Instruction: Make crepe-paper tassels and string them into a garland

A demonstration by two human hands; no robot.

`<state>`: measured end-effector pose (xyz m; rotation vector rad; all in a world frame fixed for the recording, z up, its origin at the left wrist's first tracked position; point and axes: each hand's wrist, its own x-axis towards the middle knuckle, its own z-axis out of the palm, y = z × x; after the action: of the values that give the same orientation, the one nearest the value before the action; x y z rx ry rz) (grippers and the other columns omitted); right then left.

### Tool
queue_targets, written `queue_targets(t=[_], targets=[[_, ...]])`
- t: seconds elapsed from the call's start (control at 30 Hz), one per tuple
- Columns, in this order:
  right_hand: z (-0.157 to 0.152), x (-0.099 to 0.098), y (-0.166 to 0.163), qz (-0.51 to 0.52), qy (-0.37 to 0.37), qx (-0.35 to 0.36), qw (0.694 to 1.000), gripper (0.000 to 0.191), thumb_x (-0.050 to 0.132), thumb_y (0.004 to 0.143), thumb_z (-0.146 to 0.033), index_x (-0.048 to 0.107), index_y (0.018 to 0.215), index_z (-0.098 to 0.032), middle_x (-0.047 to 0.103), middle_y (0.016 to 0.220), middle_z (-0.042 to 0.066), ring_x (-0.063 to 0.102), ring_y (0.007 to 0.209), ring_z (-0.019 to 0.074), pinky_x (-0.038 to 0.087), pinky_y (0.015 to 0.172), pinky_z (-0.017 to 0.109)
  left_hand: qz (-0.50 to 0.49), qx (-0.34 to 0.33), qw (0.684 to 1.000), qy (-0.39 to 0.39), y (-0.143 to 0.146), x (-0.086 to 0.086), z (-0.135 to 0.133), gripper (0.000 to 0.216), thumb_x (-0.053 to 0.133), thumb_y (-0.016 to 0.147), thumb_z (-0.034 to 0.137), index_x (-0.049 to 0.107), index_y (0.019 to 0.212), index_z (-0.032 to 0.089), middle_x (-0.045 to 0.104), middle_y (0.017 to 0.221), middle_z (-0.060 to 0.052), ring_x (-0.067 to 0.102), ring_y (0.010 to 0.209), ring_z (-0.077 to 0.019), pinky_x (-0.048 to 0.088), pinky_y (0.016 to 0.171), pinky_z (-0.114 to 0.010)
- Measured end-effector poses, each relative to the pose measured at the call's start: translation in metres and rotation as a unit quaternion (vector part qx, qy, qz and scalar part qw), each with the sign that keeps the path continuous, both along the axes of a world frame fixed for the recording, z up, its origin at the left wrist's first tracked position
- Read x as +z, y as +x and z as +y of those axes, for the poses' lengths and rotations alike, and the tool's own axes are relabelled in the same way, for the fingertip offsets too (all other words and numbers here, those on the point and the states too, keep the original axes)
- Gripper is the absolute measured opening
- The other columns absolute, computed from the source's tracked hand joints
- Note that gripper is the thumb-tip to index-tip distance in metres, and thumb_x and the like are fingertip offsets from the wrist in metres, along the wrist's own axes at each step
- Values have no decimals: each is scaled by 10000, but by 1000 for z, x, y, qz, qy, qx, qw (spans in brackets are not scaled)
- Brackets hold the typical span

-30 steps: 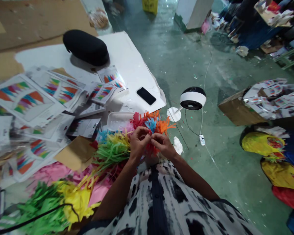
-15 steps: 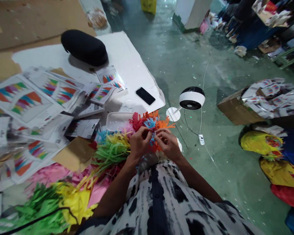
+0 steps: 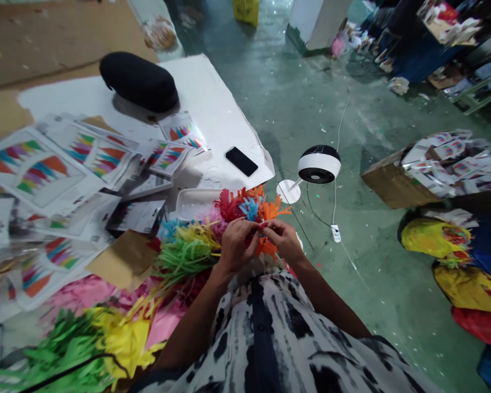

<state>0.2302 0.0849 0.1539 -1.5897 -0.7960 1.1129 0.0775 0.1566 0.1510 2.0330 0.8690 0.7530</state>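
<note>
My left hand (image 3: pixel 236 246) and my right hand (image 3: pixel 283 238) meet in front of my chest, fingers pinched together on a bunch of fringed paper tassels (image 3: pixel 249 207) in red, blue and orange. More tassels (image 3: pixel 188 248), green and yellow, spread to the left of my left hand. A shallow white tray (image 3: pixel 190 203) lies just beyond the bunch.
Printed cards with coloured fringe pictures (image 3: pixel 36 169) cover the white sheet on the left. A black pouch (image 3: pixel 138 81) and a phone (image 3: pixel 241 161) lie farther back. A small white fan (image 3: pixel 318 164) with a cable stands on the green floor. A card-filled box (image 3: pixel 433 169) and yellow bags (image 3: pixel 437 240) sit at right.
My hands have shifted slightly lower and to the right while working the tassels; the fingertips have changed their pinch. Nothing else moved.
</note>
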Motion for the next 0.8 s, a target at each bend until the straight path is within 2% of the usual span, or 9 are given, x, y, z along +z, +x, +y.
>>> queue_targets(t=[0.07, 0.2, 0.3, 0.4, 0.5, 0.57, 0.7, 0.8], targets=[[-2, 1, 1, 3, 6, -2, 1000, 248, 683, 842, -446, 655, 780, -207, 675, 810, 18, 592, 731, 163, 481, 687, 285, -35, 0, 998, -61, 0, 2, -1, 150, 646, 936, 346, 739, 926, 228, 749, 916, -47, 676, 927, -221, 491, 1015, -407], [-7, 3, 0, -5, 12, 15, 1000, 232, 679, 871, -430, 656, 806, -210, 660, 820, 15, 568, 711, 157, 474, 689, 293, -99, 47, 973, -204, 3, 1, -1, 329, 613, 973, 450, 725, 778, 209, 711, 821, -42, 649, 840, -196, 524, 837, -334], [-9, 5, -1, -23, 14, 28, 999, 212, 673, 884, -407, 652, 805, -211, 635, 810, 4, 531, 682, 144, 449, 669, 286, -117, 44, 955, -269, 7, -2, -1, 309, 710, 904, 499, 735, 865, 194, 726, 826, -31, 665, 782, -175, 543, 750, -291], [-11, 7, -1, -39, 12, 38, 998, 207, 675, 879, -401, 646, 797, -214, 593, 759, -13, 490, 645, 135, 414, 624, 278, -135, 19, 937, -322, 8, -2, 0, 345, 743, 873, 505, 757, 997, 183, 769, 939, -58, 712, 829, -187, 571, 749, -289], [-13, 8, 0, -52, 6, 47, 998, 215, 683, 884, -412, 654, 804, -214, 576, 720, -22, 465, 614, 129, 386, 592, 274, -144, 13, 931, -334, 8, -1, -1, 321, 762, 856, 492, 763, 900, 173, 764, 907, -60, 713, 828, -190, 572, 759, -289], [-14, 9, 1, -59, -2, 51, 997, 224, 670, 906, -422, 667, 825, -213, 594, 715, -20, 466, 595, 125, 380, 581, 274, -147, 32, 935, -322, 9, -1, -3, 302, 752, 870, 482, 752, 868, 180, 749, 858, -44, 698, 804, -179, 561, 761, -283], [-15, 10, 1, -73, -24, 42, 996, 216, 696, 906, -431, 651, 930, -221, 661, 798, -13, 494, 577, 116, 386, 557, 260, -136, 91, 951, -264, 8, -5, -11, 253, 671, 943, 455, 728, 944, 208, 720, 836, -13, 669, 762, -154, 519, 741, -259], [-17, 9, -2, -75, -20, 47, 996, 246, 708, 903, -428, 648, 1047, -236, 704, 885, -2, 531, 589, 119, 414, 562, 257, -107, 109, 964, -219, 5, -10, -18, 216, 660, 952, 429, 736, 996, 231, 728, 861, -8, 658, 736, -146, 483, 723, -250]])
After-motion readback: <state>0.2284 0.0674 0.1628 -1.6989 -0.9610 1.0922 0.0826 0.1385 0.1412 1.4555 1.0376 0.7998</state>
